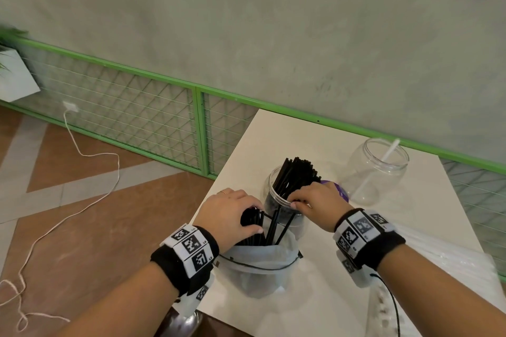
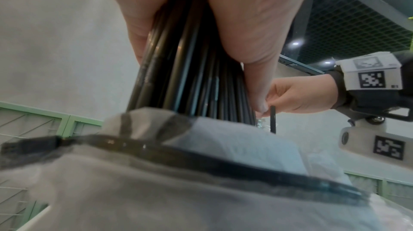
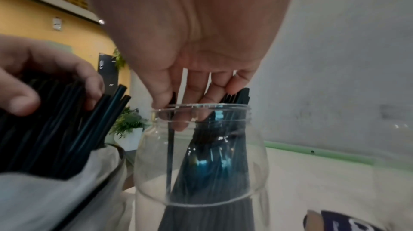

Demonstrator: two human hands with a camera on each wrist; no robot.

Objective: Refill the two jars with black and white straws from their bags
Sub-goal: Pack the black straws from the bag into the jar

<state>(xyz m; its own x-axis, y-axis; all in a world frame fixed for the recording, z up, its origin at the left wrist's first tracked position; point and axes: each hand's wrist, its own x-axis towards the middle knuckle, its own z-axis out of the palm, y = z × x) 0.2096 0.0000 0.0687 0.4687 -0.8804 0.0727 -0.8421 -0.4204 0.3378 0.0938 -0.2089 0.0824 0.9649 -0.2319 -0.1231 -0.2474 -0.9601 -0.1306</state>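
My left hand (image 1: 253, 217) grips a bundle of black straws (image 2: 190, 75) that sticks up out of a translucent bag (image 1: 257, 265) at the table's near left edge. Just beyond it stands a clear jar (image 1: 284, 223) with many black straws (image 1: 297, 172) leaning in it. Over the jar's mouth, my right hand (image 3: 178, 97) pinches a single black straw (image 3: 171, 146) that reaches down inside the jar (image 3: 201, 190). Farther right a second clear jar (image 1: 388, 189) holds one white straw (image 1: 383, 163).
A purple lid (image 1: 336, 188) lies between the jars. A clear bag of white straws (image 1: 443, 252) lies at the right on the white table (image 1: 273, 139). A green mesh fence (image 1: 123, 107) lines the wall. A white cord (image 1: 82, 152) trails over the floor at left.
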